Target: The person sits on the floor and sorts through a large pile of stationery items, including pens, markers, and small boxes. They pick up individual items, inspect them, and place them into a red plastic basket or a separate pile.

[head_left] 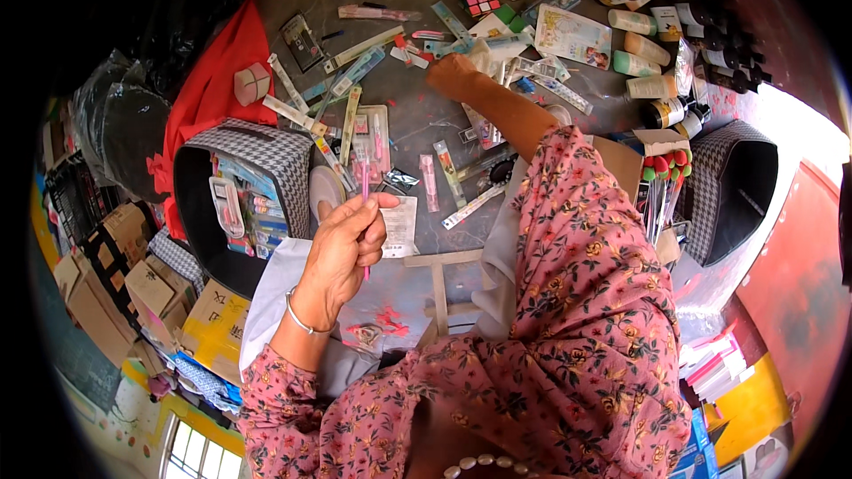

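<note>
My left hand (346,244), with a bangle at the wrist, is closed around a slim pink pen (366,179) held upright over the near edge of the table. Its lower tip shows beneath the fingers. My right arm stretches far across the table, and my right hand (451,78) is low among packaged stationery; its fingers are too small and turned away to read. Beside it lie a small red and white piece (408,55) and a pile of packets (506,44). Below my left hand are a white printed sheet (399,223) and a clear case with pink items (371,137).
Several slim packets (448,173) are strewn over the dark table. A houndstooth bin (240,137) with packaged goods stands at left; another bin (732,195) is at right. Bottles (639,49) crowd the far right, near a puzzle cube (480,0). Cartons (213,324) are stacked at left.
</note>
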